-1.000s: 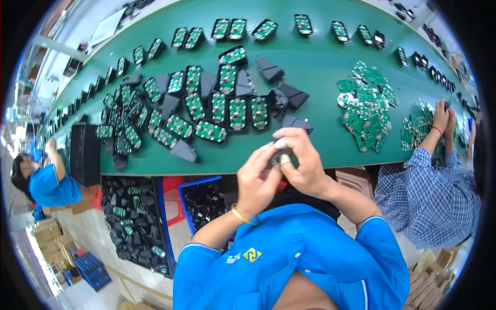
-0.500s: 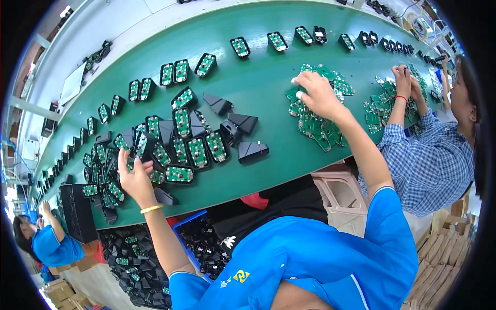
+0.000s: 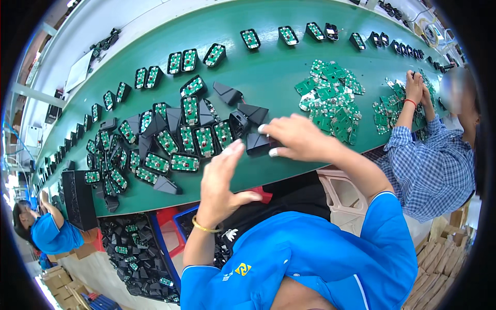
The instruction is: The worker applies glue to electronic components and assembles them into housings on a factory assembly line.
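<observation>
My left hand is raised over the front edge of the green table, its thumb apart from the fingers and nothing visible in it. Farther right, my right hand has white covers on its fingertips. Its thumb and finger are spread at the right end of a black wedge-shaped housing; whether they touch it is unclear. Next to that lie more black housings. Left of my hands spreads a cluster of housings with green circuit boards fitted in them. A pile of loose green circuit boards lies beyond my right hand.
A row of housings with boards curves along the table's far side. A black box stands at the left edge. Below the table is a bin of housings. At right, a co-worker in a checked shirt handles another board pile.
My left hand has come away from the housing cluster, moving right and nearer me. My right hand has left the board pile and swung left and nearer, to the black housing. The view has shifted slightly.
</observation>
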